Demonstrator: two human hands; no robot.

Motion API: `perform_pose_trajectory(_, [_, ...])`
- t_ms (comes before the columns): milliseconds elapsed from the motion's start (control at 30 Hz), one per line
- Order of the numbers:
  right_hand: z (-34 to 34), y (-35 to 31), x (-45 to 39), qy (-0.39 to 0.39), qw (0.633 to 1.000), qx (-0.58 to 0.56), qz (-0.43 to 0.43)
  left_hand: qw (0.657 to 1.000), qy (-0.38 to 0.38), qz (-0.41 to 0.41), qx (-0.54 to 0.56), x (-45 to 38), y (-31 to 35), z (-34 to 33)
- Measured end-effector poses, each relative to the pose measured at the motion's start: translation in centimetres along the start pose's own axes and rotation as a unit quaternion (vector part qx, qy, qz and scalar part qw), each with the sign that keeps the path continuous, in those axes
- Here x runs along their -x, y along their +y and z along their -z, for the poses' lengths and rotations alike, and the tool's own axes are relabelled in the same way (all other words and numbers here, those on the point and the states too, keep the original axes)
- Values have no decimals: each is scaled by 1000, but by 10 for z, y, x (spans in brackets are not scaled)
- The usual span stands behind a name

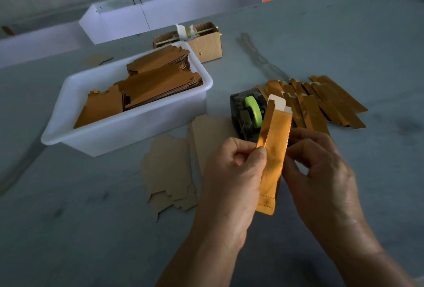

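Folding, seemingly midway: left hand (231,172) and right hand (321,172) each pinch one gold carton (273,149), upright at centre. Apparently finished cartons (321,103) lie at 2 o'clock; many flat blanks (149,87) fill the tub (128,134) at 10 o'clock.

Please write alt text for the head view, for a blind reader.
A left hand and a right hand pinch a narrow gold folded carton, nearly upright, over a grey table. Behind it are a tape dispenser with a green roll, a white tub of flat gold cartons and a row of folded ones.
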State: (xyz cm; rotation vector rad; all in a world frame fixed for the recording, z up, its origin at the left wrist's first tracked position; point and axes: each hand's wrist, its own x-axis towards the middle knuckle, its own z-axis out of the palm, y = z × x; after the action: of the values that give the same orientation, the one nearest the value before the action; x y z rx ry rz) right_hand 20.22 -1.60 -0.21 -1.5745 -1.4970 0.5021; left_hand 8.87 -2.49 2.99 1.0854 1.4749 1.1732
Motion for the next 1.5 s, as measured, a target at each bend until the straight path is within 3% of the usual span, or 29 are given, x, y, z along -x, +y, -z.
perform_pose_trajectory(133, [1, -4, -5, 7, 997, 66, 45, 999, 6, -6, -36, -2, 0, -2])
perform_pose_trajectory(300, [9, 0, -7, -42, 999, 28, 19, 992, -9, -41, -122, -5, -4, -1])
perform_pose_trajectory(400, [15, 5, -6, -72, 991, -99, -46, 996, -55, 36, 65, -8, -6, 9])
perform_pose_trajectory(467, [15, 5, -4, -74, 980, -167, -82, 971, -59, 76, 220, -8, -7, 16])
perform_pose_trajectory(600, [6, 7, 0, -55, 978, -175, -96, 939, -96, 50, 326, -6, -9, 25])
perform_pose_trajectory(733, [1, 6, 4, -35, 988, -128, -79, 973, -97, -25, 206, -8, -13, 25])
perform_pose_trajectory(833, [-1, 6, 5, -33, 993, -92, -66, 989, -110, -99, 11, -9, -13, 24])
perform_pose_trajectory(933, [-1, 6, 5, -30, 992, -100, -66, 963, -136, -183, -147, -6, -12, 18])
perform_pose_trajectory(1033, [-1, 8, 5, -31, 994, -87, -63, 926, -114, -258, -252, -6, -13, 16])
perform_pose_trajectory(1300, [-4, 9, -2, -8, 999, -20, -37, 915, -81, -279, -280, -2, -12, 9])
perform_pose_trajectory(1433, [3, 11, 0, 9, 999, -40, -22, 920, -80, -255, -288, 2, -8, 7])
perform_pose_trajectory(1500, [10, 13, 1, 23, 997, -77, -11, 942, -78, -204, -256, 0, -5, 7])
